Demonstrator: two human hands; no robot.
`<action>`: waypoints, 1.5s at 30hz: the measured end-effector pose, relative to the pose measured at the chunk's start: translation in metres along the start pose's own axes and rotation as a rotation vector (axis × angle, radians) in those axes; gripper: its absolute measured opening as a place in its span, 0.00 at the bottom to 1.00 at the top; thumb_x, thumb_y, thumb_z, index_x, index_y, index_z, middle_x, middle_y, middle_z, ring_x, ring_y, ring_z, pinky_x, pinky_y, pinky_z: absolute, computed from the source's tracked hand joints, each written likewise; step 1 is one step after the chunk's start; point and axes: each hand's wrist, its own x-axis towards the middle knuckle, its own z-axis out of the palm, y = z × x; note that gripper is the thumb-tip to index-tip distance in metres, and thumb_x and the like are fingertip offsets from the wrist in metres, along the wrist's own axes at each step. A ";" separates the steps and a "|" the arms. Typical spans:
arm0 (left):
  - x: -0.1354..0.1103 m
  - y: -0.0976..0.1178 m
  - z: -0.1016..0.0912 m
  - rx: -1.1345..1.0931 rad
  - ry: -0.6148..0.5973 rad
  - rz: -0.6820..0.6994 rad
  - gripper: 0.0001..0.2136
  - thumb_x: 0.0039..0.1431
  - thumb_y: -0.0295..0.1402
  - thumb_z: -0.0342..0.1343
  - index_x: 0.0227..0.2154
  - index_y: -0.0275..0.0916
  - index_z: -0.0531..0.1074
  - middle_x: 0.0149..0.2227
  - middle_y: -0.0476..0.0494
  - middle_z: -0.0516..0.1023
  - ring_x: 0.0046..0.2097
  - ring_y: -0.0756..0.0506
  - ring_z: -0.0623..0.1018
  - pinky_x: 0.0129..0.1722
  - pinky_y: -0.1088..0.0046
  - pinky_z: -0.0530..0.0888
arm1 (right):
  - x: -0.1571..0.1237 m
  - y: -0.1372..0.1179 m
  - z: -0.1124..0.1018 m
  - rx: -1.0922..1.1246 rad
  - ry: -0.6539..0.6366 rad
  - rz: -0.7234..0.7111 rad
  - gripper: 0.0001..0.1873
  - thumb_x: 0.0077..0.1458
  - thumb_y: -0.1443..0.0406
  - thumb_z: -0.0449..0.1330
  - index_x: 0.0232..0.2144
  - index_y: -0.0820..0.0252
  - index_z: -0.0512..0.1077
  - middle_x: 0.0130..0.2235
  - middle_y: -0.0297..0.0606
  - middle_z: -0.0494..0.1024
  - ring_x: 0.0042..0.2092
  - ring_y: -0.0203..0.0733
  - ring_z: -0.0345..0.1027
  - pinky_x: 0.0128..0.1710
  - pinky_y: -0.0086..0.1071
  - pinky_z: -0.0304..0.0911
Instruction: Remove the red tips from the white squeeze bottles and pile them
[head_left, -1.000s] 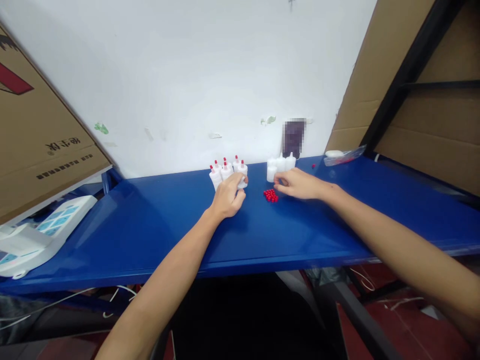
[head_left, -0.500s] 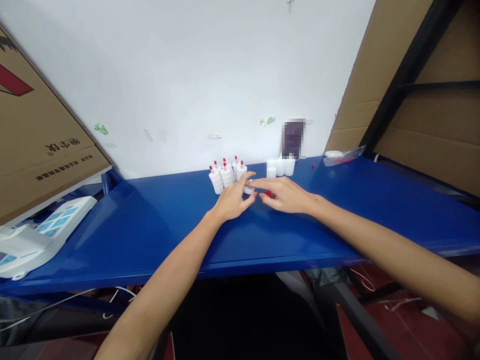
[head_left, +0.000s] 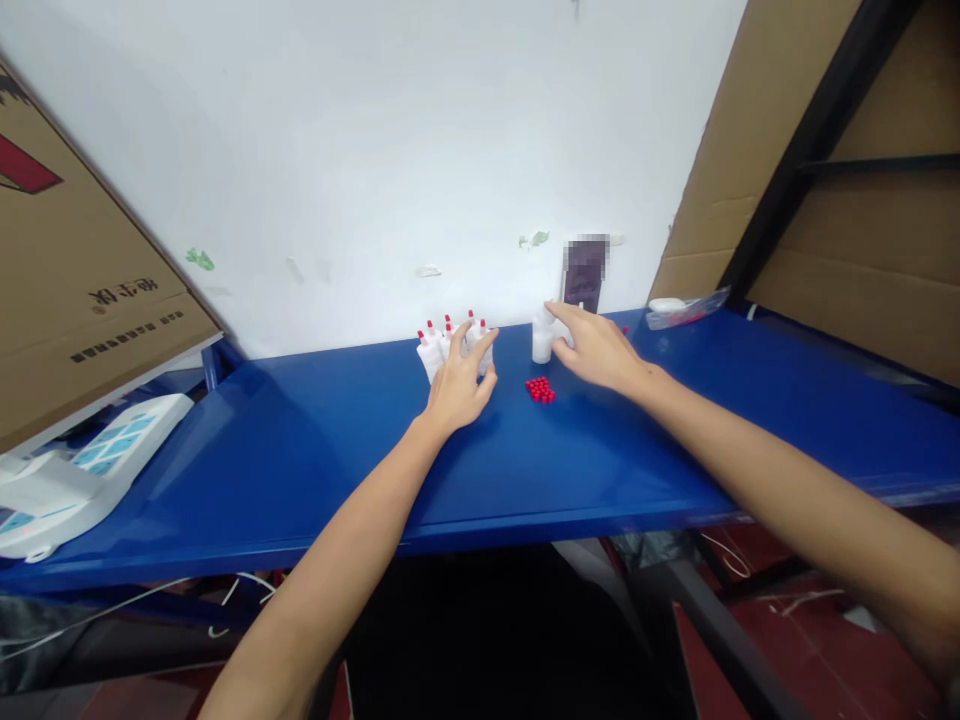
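My left hand (head_left: pixel 459 388) has its fingers spread beside a group of white squeeze bottles (head_left: pixel 430 356) with red-tipped nozzles, which stand close together against the wall. Its fingertips overlap the front bottles; I cannot tell whether they touch. Farther right, my right hand (head_left: pixel 600 350) reaches to the plain white bottles, index finger and thumb around one whose top stands higher than before. A plain white bottle (head_left: pixel 541 346) shows left of the thumb; the others are mostly hidden by the hand. Between my hands lies a small cluster of red caps (head_left: pixel 540 390) on the blue table (head_left: pixel 337 460).
A white device with light-blue panels (head_left: pixel 112 450) sits at the table's left end, near a big cardboard box (head_left: pixel 97 260). At the back right are a clear plastic bag (head_left: pixel 690 312), a white oval object (head_left: pixel 666 306) and a dark, partly blurred item (head_left: pixel 583 285) by the wall.
My hands have parted from the small white bottle between them. The right hand moved right and back to the plain bottles, uncovering the red caps; the left shifted slightly left, its fingers wider.
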 end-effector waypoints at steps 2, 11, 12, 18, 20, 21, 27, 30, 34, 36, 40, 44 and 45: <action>0.001 0.000 0.001 0.026 -0.033 -0.021 0.26 0.67 0.34 0.49 0.67 0.48 0.60 0.73 0.34 0.47 0.31 0.51 0.76 0.46 0.56 0.79 | 0.001 0.004 0.003 -0.017 -0.039 0.014 0.34 0.59 0.68 0.51 0.67 0.68 0.63 0.67 0.49 0.66 0.63 0.60 0.66 0.61 0.52 0.65; 0.004 -0.002 0.004 0.077 -0.058 -0.028 0.26 0.67 0.35 0.49 0.68 0.46 0.60 0.71 0.34 0.56 0.45 0.40 0.79 0.49 0.53 0.78 | 0.001 0.007 0.005 -0.017 -0.117 -0.023 0.32 0.59 0.68 0.52 0.66 0.65 0.66 0.65 0.48 0.69 0.61 0.61 0.69 0.58 0.54 0.67; 0.004 -0.003 0.004 0.069 -0.052 -0.023 0.26 0.66 0.35 0.50 0.67 0.45 0.61 0.70 0.34 0.57 0.45 0.40 0.79 0.49 0.53 0.78 | 0.001 0.008 0.006 -0.009 -0.120 -0.030 0.32 0.59 0.68 0.52 0.65 0.65 0.66 0.65 0.49 0.69 0.61 0.61 0.69 0.59 0.54 0.67; 0.004 -0.005 0.003 0.026 0.007 0.020 0.23 0.66 0.33 0.51 0.63 0.43 0.66 0.66 0.35 0.63 0.45 0.42 0.78 0.50 0.56 0.77 | -0.001 0.007 0.006 0.050 -0.074 -0.079 0.33 0.59 0.67 0.53 0.67 0.63 0.63 0.65 0.50 0.70 0.61 0.58 0.67 0.57 0.50 0.66; 0.004 -0.005 0.002 0.019 0.024 0.018 0.22 0.66 0.33 0.51 0.62 0.43 0.66 0.63 0.35 0.65 0.42 0.44 0.78 0.49 0.58 0.77 | -0.002 0.005 0.004 0.075 -0.025 -0.061 0.30 0.59 0.66 0.52 0.64 0.63 0.66 0.60 0.52 0.73 0.55 0.58 0.71 0.52 0.48 0.67; 0.004 -0.004 0.002 0.015 0.029 0.014 0.22 0.66 0.33 0.51 0.62 0.43 0.66 0.62 0.35 0.66 0.41 0.45 0.78 0.48 0.59 0.77 | -0.001 0.004 0.003 0.084 0.001 -0.043 0.28 0.59 0.66 0.52 0.61 0.63 0.69 0.57 0.53 0.75 0.51 0.57 0.73 0.49 0.47 0.66; 0.004 -0.001 0.000 -0.025 0.037 -0.005 0.19 0.67 0.34 0.51 0.59 0.44 0.68 0.59 0.38 0.68 0.37 0.48 0.76 0.43 0.63 0.77 | 0.003 0.000 0.001 0.061 0.037 0.129 0.15 0.58 0.63 0.53 0.43 0.59 0.76 0.27 0.36 0.76 0.31 0.46 0.69 0.50 0.49 0.57; 0.004 0.001 -0.003 -0.030 0.056 -0.006 0.15 0.68 0.36 0.52 0.55 0.43 0.70 0.56 0.40 0.70 0.37 0.48 0.76 0.43 0.63 0.76 | 0.004 0.003 0.002 0.053 0.020 0.167 0.11 0.56 0.63 0.54 0.32 0.58 0.77 0.23 0.36 0.73 0.29 0.45 0.68 0.45 0.45 0.59; 0.002 0.001 -0.007 -0.027 0.068 0.023 0.13 0.70 0.39 0.48 0.51 0.42 0.70 0.52 0.40 0.70 0.39 0.46 0.75 0.43 0.63 0.75 | 0.003 0.003 0.000 0.107 -0.030 0.187 0.11 0.54 0.64 0.55 0.28 0.58 0.77 0.23 0.38 0.74 0.28 0.45 0.67 0.35 0.38 0.60; 0.002 0.001 -0.008 -0.046 0.076 0.043 0.13 0.69 0.39 0.49 0.51 0.42 0.68 0.51 0.39 0.71 0.39 0.46 0.75 0.43 0.63 0.74 | 0.002 0.000 -0.001 0.133 -0.050 0.192 0.11 0.54 0.65 0.55 0.28 0.58 0.78 0.24 0.38 0.75 0.28 0.44 0.67 0.33 0.36 0.59; 0.002 0.002 -0.009 -0.108 0.138 0.011 0.24 0.59 0.34 0.58 0.58 0.41 0.62 0.44 0.43 0.75 0.38 0.45 0.75 0.44 0.63 0.73 | 0.000 -0.010 -0.001 0.179 -0.073 0.152 0.12 0.55 0.66 0.54 0.28 0.60 0.79 0.24 0.38 0.76 0.27 0.42 0.67 0.31 0.35 0.59; 0.004 0.004 -0.010 -0.085 0.175 -0.026 0.14 0.55 0.34 0.60 0.45 0.38 0.71 0.37 0.45 0.78 0.37 0.45 0.76 0.44 0.63 0.72 | -0.003 -0.017 0.000 0.225 -0.081 0.096 0.13 0.56 0.66 0.54 0.28 0.60 0.78 0.24 0.38 0.77 0.27 0.40 0.66 0.31 0.35 0.58; 0.004 0.004 -0.010 -0.069 0.176 -0.016 0.10 0.55 0.35 0.59 0.39 0.38 0.71 0.36 0.45 0.78 0.36 0.45 0.76 0.43 0.64 0.72 | -0.003 -0.019 0.000 0.231 -0.079 0.088 0.13 0.56 0.66 0.54 0.27 0.59 0.77 0.24 0.37 0.76 0.27 0.40 0.66 0.31 0.35 0.58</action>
